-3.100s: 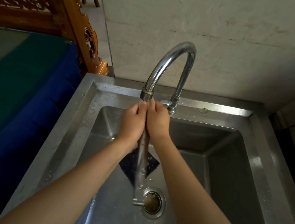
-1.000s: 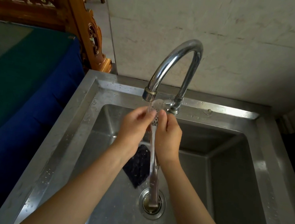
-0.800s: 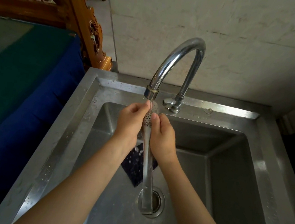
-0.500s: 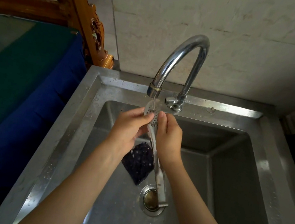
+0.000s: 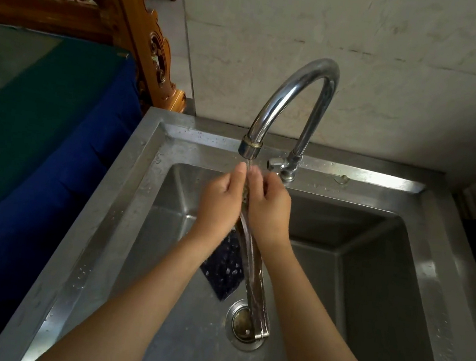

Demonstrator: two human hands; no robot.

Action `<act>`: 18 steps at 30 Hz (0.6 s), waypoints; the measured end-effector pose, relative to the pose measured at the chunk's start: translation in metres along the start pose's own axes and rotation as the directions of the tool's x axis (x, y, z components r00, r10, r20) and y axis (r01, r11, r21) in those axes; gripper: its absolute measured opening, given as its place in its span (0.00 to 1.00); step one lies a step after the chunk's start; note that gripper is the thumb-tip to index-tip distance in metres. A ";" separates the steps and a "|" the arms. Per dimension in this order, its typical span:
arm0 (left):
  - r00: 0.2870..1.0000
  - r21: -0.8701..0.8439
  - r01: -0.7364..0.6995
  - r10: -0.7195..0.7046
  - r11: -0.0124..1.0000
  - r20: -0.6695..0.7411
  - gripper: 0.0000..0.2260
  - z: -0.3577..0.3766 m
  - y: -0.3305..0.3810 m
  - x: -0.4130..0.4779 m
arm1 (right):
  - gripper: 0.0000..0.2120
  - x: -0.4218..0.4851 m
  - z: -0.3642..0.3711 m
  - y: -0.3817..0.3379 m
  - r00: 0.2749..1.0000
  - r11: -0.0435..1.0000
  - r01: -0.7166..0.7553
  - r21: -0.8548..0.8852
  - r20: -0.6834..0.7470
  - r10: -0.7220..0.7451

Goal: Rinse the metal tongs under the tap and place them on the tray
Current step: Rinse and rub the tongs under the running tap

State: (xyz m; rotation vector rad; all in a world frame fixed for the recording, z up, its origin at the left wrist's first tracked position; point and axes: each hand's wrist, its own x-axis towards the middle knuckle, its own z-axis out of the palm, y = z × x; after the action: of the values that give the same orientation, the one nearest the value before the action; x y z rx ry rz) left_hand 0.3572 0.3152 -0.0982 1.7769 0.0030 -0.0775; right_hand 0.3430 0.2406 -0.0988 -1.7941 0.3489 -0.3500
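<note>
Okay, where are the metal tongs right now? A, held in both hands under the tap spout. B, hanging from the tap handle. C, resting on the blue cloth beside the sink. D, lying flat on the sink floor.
A: the left hand and right hand both grip the top of the metal tongs just below the tap spout, with the lower end hanging over the drain.

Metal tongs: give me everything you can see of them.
The metal tongs look like shiny, wet steel, with the arms closed together. They are held near upright under the tap. The left hand and right hand clasp the top end, hiding it. The joined lower end shows over the sink drain.
</note>
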 end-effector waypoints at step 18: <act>0.995 -0.214 0.064 -0.079 0.975 -0.063 0.17 -0.003 0.009 0.015 | 0.17 0.011 0.011 -0.016 0.996 0.997 -0.069 -0.028 0.046 0.070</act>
State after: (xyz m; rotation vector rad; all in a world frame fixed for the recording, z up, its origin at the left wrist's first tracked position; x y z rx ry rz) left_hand 0.3725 0.3157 -0.0899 1.5649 0.1228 -0.0628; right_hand 0.3579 0.2494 -0.0848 -1.8081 0.3829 -0.2546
